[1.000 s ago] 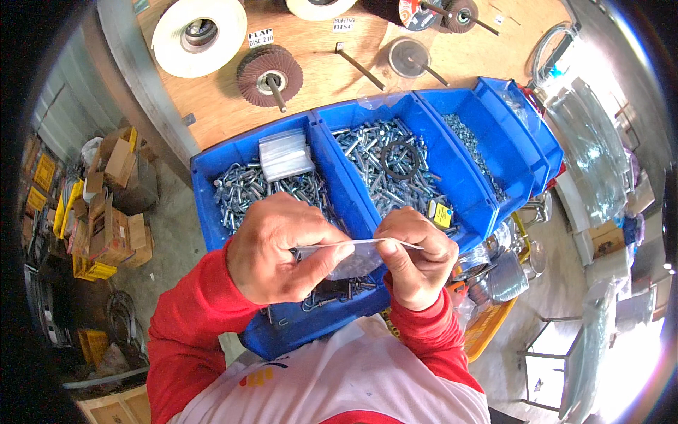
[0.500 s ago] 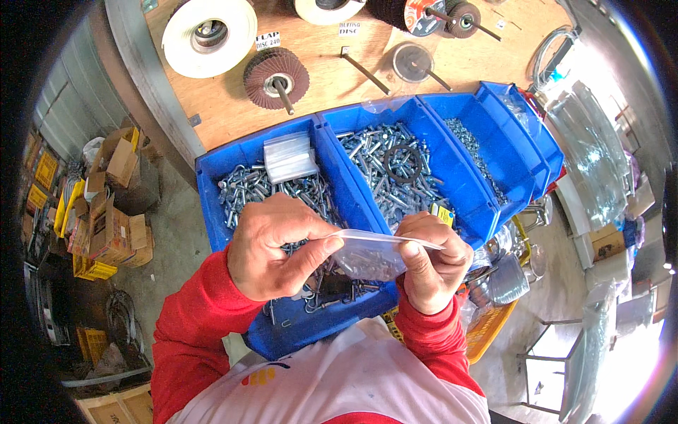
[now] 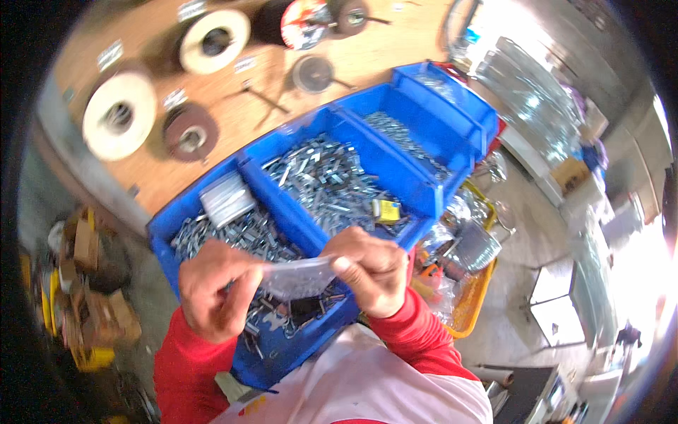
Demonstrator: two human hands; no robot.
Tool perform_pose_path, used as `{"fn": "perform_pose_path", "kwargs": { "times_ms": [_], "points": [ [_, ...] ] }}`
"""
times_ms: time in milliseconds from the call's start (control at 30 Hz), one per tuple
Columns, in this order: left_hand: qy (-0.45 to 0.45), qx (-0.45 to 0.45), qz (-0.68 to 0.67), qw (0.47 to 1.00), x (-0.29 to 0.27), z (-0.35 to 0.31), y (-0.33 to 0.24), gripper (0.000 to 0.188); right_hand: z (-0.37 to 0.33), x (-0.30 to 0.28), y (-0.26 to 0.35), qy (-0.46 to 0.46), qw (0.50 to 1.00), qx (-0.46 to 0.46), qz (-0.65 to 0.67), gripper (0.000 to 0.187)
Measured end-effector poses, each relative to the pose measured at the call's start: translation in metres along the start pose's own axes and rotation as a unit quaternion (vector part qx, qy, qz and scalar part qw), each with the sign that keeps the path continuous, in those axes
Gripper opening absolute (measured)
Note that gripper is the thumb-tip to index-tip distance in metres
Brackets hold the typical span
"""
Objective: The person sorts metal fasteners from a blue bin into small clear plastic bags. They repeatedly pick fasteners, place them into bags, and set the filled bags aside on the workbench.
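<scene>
A small clear plastic zip bag (image 3: 300, 280) is stretched between my two hands, above the nearest blue bin. My left hand (image 3: 217, 288) pinches one end of its top edge between thumb and fingers. At the other end my right hand (image 3: 369, 272) grips the edge, thumb on top. Blur and glare hide what the bag contains. Beneath my hands, the left blue bin (image 3: 256, 364) holds loose bolts and hooks (image 3: 265, 237). A stack of flat clear bags (image 3: 227, 199) lies on that hardware at the far side.
More bolts (image 3: 318, 180) and a yellow packet (image 3: 386, 210) fill the neighbouring bin; smaller pieces (image 3: 402, 138) lie farther right. Abrasive discs (image 3: 191, 132) hang on pegs on a wooden board (image 3: 265, 63). An orange crate (image 3: 472, 311) stands right, cardboard boxes (image 3: 106, 318) at left.
The view has turned, so the bins and board appear shifted left and tilted. Both hands keep hold of the bag's top edge and appear farther left in the picture.
</scene>
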State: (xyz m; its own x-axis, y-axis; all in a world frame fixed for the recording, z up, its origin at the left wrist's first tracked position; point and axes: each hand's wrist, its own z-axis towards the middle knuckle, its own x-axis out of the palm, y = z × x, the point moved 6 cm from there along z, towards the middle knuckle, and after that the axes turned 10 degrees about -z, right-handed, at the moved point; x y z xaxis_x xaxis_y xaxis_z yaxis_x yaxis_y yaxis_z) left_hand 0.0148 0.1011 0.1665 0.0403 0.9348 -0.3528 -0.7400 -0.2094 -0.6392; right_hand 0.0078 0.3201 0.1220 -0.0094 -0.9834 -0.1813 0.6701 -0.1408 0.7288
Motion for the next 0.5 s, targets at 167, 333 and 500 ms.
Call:
{"fn": "perform_pose_path", "kwargs": {
  "times_ms": [167, 333, 500],
  "points": [
    [0.056, -0.019, -0.046, 0.997, 0.014, 0.004, 0.001, 0.014, -0.011, -0.016, 0.015, 0.027, 0.999, -0.006, -0.032, 0.009],
    [0.182, 0.012, -0.089, 0.979, 0.051, 0.01, 0.002, 0.013, -0.026, -0.012, 0.014, 0.208, 0.97, 0.116, -0.045, 0.02],
    [0.066, -0.042, -0.107, 0.991, 0.044, 0.014, 0.02, 0.034, 0.003, -0.079, -0.001, 0.092, 0.965, 0.039, -0.244, 0.011]
  ]
}}
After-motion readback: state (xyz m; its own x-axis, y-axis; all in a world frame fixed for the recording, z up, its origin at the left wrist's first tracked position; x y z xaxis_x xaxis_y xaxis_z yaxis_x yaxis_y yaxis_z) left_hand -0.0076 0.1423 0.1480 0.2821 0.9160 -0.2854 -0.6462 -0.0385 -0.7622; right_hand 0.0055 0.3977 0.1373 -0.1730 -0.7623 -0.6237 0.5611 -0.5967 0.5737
